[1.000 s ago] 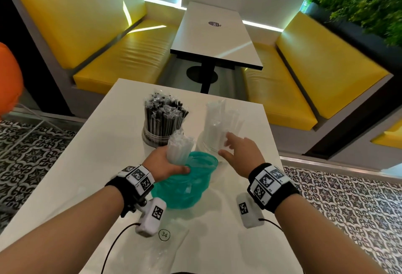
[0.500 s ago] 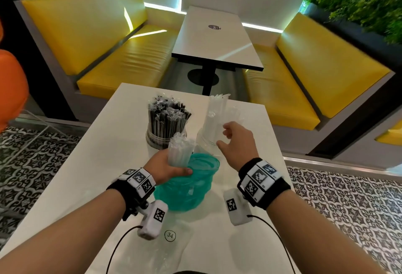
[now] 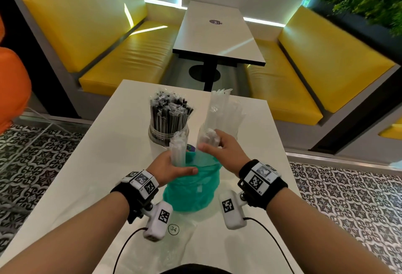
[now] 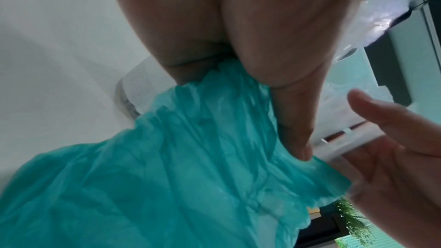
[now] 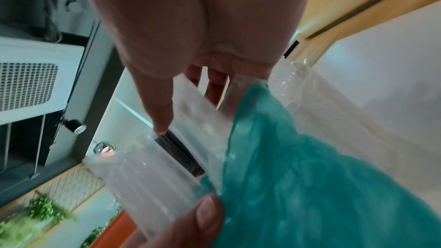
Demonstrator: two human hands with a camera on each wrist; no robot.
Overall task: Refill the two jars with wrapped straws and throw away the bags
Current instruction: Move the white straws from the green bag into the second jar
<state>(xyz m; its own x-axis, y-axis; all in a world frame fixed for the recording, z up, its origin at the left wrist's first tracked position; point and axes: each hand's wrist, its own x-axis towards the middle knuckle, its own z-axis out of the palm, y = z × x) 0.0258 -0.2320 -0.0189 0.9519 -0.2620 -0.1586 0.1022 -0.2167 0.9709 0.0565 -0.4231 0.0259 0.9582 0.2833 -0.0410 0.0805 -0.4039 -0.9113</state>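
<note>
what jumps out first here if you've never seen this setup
Likely the crumpled teal plastic bag at the middle of the white table, with the left hand gripping a bundle of clear wrapped straws at its mouth. The right hand pinches a second clear bundle beside it. Behind stands a clear jar of black wrapped straws, and bright yellow padded benches frame the scene.

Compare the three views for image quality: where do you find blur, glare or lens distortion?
Head view: wide-angle bending at the edges, a sunlight streak glaring on the yellow bench, the foliage smeared. Left wrist view: the left hand and teal bag are soft, too close for focus. Right wrist view: the clear straw bundle is motion-blurred.
</note>
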